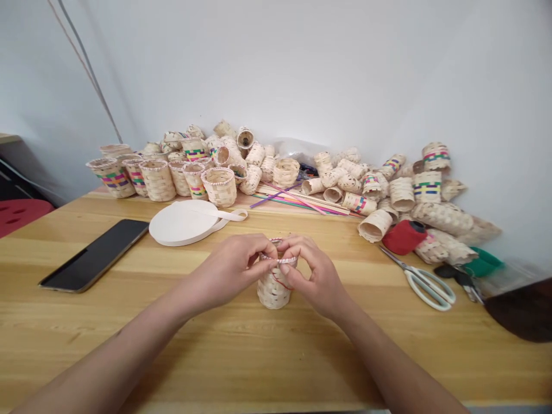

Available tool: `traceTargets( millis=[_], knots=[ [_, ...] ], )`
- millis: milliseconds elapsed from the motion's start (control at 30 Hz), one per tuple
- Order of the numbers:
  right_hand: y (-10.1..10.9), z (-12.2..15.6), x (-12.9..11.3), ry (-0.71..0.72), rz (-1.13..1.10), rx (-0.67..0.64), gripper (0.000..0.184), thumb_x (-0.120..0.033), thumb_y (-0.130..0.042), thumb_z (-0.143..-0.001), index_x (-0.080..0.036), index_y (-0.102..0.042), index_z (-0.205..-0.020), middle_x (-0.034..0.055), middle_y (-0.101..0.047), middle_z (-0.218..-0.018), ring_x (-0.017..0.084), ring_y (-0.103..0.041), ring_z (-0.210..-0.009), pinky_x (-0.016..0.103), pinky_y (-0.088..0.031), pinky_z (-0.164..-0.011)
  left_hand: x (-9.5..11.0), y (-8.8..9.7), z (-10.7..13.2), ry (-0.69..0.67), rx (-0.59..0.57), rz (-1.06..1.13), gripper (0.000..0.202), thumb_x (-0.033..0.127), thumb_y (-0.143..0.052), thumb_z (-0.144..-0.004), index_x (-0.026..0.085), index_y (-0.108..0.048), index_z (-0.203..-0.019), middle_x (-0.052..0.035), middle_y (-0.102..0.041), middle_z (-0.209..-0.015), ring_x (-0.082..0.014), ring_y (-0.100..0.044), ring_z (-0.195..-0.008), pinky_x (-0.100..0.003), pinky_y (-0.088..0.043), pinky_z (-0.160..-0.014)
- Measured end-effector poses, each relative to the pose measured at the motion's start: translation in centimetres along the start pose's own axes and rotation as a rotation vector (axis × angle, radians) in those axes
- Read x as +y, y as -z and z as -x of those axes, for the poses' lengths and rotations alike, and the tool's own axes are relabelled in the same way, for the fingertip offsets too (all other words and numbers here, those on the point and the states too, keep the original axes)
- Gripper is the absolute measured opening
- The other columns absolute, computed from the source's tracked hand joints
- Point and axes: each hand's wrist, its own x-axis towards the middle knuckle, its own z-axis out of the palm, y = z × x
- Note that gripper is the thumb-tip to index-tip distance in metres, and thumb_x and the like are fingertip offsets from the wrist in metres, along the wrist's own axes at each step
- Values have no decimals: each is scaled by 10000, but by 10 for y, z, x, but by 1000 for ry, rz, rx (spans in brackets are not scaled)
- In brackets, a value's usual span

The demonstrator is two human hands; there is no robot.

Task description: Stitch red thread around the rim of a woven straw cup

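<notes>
One woven basket (pixel 273 294), upright at dial centre; its rim is pinched by the left hand (pixel 239 261) at nine o'clock and right hand (pixel 314 276) at three. One red thread (pixel 282 283) trails outside. One phone (pixel 97 255): nine o'clock. One scissors (pixel 426 286): three.

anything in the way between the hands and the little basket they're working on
Nothing visible: the left hand and right hand both touch the rim of the basket. A thin red thread hangs near the right hand.

Room before basket (pixel 275 294), baskets (pixel 157 183) behind
</notes>
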Motion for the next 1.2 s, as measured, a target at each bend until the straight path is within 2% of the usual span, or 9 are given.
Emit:
traceTargets(
  millis=[100, 233, 567, 733, 833, 900, 1033, 1200],
  knots=[
    [4, 1, 0, 30, -31, -53, 29, -183, -561, -865, -211, -569, -862, 63, -612, -1062, 200, -543, -1061, 378, -404, -945, 2, 0, 2, -3, -20, -24, 151, 247, -522, -862, 186, -592, -744, 42, -576, -689, -107, -472, -596, -231, -318, -546],
    [7, 0, 2, 40, -58, -76, 142, -192, -468, -931, -222, -604, -901, 58, -626, -1042, 187, -551, -1068, 384, -406, -961, 3, -1, 3, -3, -7, -7, 127, 211, -525, -847, 184, -590, -740, 46, -580, -693, -103, -472, -604, -228, -318, -558],
    [9, -2, 3, 167, 122, -100, 97, -162, -484, -924, -213, -566, -912, 64, -635, -979, 193, -551, -1020, 388, -415, -930, 0, -2, 2, 4, -3, -45, 129, 219, -534, -838, 176, -592, -732, 31, -587, -690, -113, -480, -615, -232, -332, -575],
    [7, -1, 4, 180, 127, -76, 90, -166, -479, -922, -202, -551, -881, 70, -625, -992, 191, -546, -1019, 381, -412, -926, 2, 0, 2, -60, -36, 27, 103, 249, -574, -842, 205, -640, -908, 24, -643, -843, -118, -517, -697, -229, -368, -637],
    [7, 0, 5, 176, 116, -75, 99, -168, -475, -924, -203, -556, -880, 63, -627, -989, 188, -546, -1020, 375, -406, -931, 4, -5, 2, -57, 9, 19, 82, 243, -587, -833, 179, -632, -808, 22, -620, -773, -118, -509, -687, -232, -361, -637],
    [8, 0, 4, 177, 98, -84, 109, -180, -462, -931, -210, -565, -910, 57, -632, -987, 190, -545, -1025, 382, -402, -939, 4, -8, 2, -39, 27, 15, 136, 213, -556, -842, 163, -602, -725, 20, -586, -727, -116, -495, -670, -234, -351, -625],
    [10, 1, 4, 140, 46, -83, 154, -195, -426, -949, -218, -574, -985, 62, -633, -1016, 196, -546, -1046, 396, -405, -951, 2, -10, 2, -34, 26, 51, 125, 166, -536, -826, 157, -583, -711, 18, -561, -735, -116, -489, -686, -232, -355, -635],
    [10, 0, 4, 113, 53, -76, 92, -164, -492, -919, -212, -570, -929, 52, -631, -986, 189, -558, -1008, 381, -411, -938, 3, -7, 1, -51, 13, 89, 94, 130, -537, -808, 161, -581, -730, 28, -566, -745, -111, -483, -693, -224, -359, -642]
  ],
)
